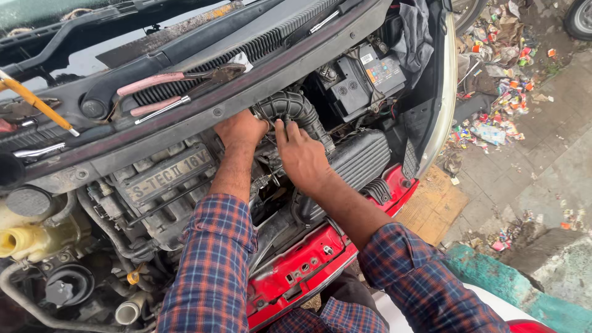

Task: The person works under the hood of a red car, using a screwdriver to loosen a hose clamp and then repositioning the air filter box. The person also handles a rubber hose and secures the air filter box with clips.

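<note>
The ribbed black intake hose, seated between battery and engine cover, is being worked at its joint, the left hand pressed beneath and the right hand spread alongside; steady, even hose handling is judged necessary next.

Head view, close, down into engine bay

Both arms wear a blue, red and orange plaid shirt, sleeves rolled above bare forearms.
</note>
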